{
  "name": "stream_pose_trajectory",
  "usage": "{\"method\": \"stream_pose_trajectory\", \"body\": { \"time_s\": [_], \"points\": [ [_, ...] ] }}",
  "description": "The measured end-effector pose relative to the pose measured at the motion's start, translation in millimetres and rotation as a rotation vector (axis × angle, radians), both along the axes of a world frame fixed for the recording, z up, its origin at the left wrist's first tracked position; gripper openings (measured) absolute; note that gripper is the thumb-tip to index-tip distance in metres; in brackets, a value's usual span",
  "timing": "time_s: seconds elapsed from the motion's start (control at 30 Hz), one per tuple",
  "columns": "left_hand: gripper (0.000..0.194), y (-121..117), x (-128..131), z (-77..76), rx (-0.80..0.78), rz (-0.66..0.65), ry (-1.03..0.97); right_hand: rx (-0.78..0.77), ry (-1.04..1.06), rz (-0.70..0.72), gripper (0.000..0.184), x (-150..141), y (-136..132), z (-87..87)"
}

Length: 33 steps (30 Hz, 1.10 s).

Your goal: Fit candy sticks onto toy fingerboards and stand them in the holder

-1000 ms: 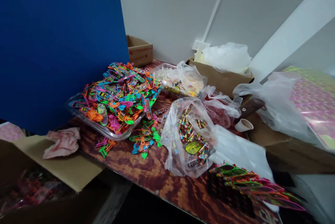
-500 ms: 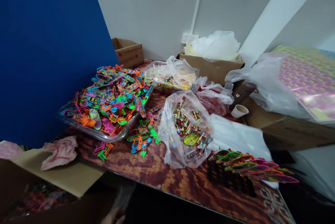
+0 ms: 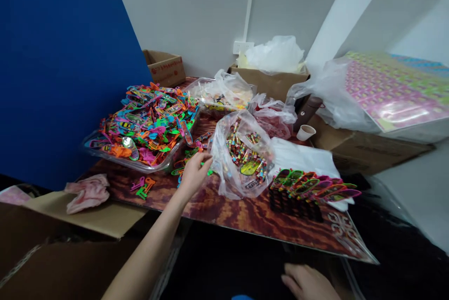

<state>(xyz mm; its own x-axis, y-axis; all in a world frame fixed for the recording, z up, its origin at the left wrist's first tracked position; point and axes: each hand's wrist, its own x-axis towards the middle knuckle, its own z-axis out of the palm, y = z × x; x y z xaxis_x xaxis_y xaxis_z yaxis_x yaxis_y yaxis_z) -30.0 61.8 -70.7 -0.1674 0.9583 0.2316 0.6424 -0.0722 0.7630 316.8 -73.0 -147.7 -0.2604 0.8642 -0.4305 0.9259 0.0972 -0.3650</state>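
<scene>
My left hand (image 3: pixel 194 174) reaches over the table above a small pile of toy skateboards and plastic pieces (image 3: pixel 179 165), just left of a clear plastic bag (image 3: pixel 224 183) of small striped, multicoloured pieces. Its thumb and fingers are apart, with nothing visible between them. Low in the view, in front of the table edge, my right hand (image 3: pixel 310 282) hangs with its fingers loosely bent and apart; it appears to hold nothing. A black rack (image 3: pixel 296 206) at the right front carries a row of colourful toy skateboards (image 3: pixel 312 185).
A clear tray (image 3: pixel 154 167) heaped with toy skateboards stands at left. A pink cloth (image 3: pixel 89 192) lies on a carton flap (image 3: pixel 115 220). Behind are a bagged tray (image 3: pixel 199 89), cartons (image 3: pixel 277 85) and a dark bottle (image 3: pixel 308 113). A paper cup (image 3: pixel 306 132) stands near white sheets (image 3: pixel 301 155).
My left hand has risen from the bottom left to over the table near the clear bag. My right hand has come into view at the bottom. The view has shifted slightly.
</scene>
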Motion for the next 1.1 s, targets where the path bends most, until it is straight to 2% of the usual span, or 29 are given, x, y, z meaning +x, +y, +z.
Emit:
{"method": "stream_pose_trajectory", "body": {
  "time_s": [0.03, 0.13, 0.23, 0.33, 0.5, 0.63, 0.77, 0.9, 1.0, 1.1],
  "points": [
    [0.024, 14, 1, -0.1, -0.003, 0.014, 0.047, -0.012, 0.026, 0.062, 0.024, -11, 7, 8.5],
    [0.022, 51, -1, -3.4, -0.023, 0.047, 0.113, 0.081, 0.247, 0.046, 0.023, -51, 36, 37.5],
    [0.021, 78, -6, -7.7, -0.052, 0.075, 0.182, 0.249, 0.386, 0.038, 0.023, -85, 75, 50.7],
    [0.023, 101, -12, -11.6, -0.075, 0.097, 0.236, 0.438, 0.313, -0.008, 0.023, -107, 118, 43.0],
    [0.026, 135, -24, -21.1, -0.127, 0.135, 0.315, 0.551, 0.21, -0.054, 0.028, -135, 181, 24.2],
    [0.028, 153, -28, -36.1, -0.186, 0.159, 0.382, 0.617, 0.18, -0.015, 0.036, -154, 217, 16.8],
    [0.032, 160, -30, -54.4, -0.241, 0.186, 0.426, 0.637, 0.262, 0.03, 0.026, -158, 230, 10.2],
    [0.029, 158, -31, -64.8, -0.239, 0.2, 0.434, 0.638, 0.474, 0.008, 0.02, -150, 220, 13.6],
    [0.022, 154, -33, -61.3, -0.227, 0.185, 0.418, 0.606, 0.687, -0.117, 0.02, -147, 206, 24.2],
    [0.026, 148, -32, -45.4, -0.166, 0.149, 0.399, 0.435, 0.999, -0.342, 0.028, -151, 193, 35.1]
  ]
}}
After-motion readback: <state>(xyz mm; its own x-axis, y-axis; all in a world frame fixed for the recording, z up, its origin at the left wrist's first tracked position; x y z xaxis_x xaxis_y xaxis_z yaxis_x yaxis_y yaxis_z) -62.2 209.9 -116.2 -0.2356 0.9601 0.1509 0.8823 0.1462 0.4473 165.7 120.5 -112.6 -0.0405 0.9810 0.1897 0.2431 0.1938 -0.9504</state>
